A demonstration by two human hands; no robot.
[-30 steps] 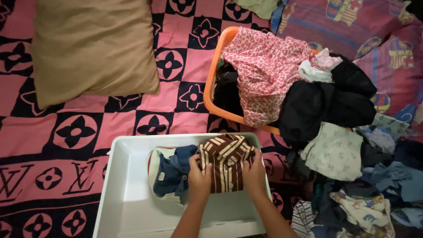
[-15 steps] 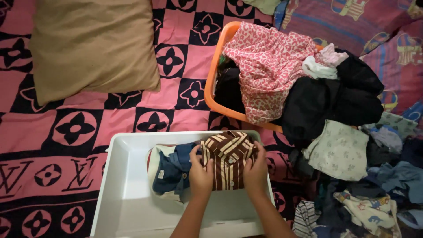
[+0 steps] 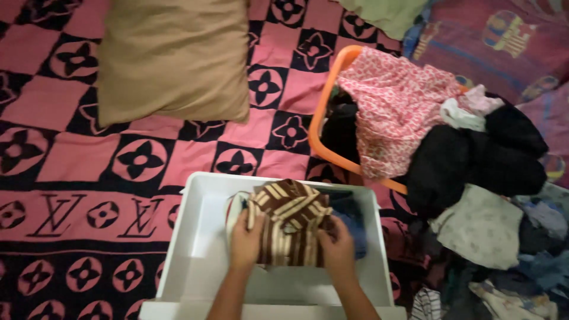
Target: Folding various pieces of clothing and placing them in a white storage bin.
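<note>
Your left hand (image 3: 245,240) and your right hand (image 3: 338,249) both held the folded striped shirt (image 3: 289,222), brown with cream stripes. The left hand's fingers were curled on the left edge of the shirt, and the right hand's fingers were closed on its lower right corner. The shirt was inside the white plastic bin (image 3: 195,237), in the middle part of it, and it lay on top of other folded clothes. At the right side of the shirt a blue garment (image 3: 351,222) showed from under it, touching it. At the left, a small pale piece of cloth showed beside the left hand; I cannot tell what it was.

The bin stood on a bed with a pink and black patterned bedcover (image 3: 89,172). A tan pillow (image 3: 175,59) lay on the bedcover, well apart from the bin, at the upper left. An orange laundry basket (image 3: 323,115) stood just beyond the far right corner of the bin. A pink patterned garment (image 3: 397,106) hung over the basket, and black clothes (image 3: 474,160) lay beside it and partly on it. More loose clothes (image 3: 480,231), pale and blue, were piled on the bed at the right of the bin.
</note>
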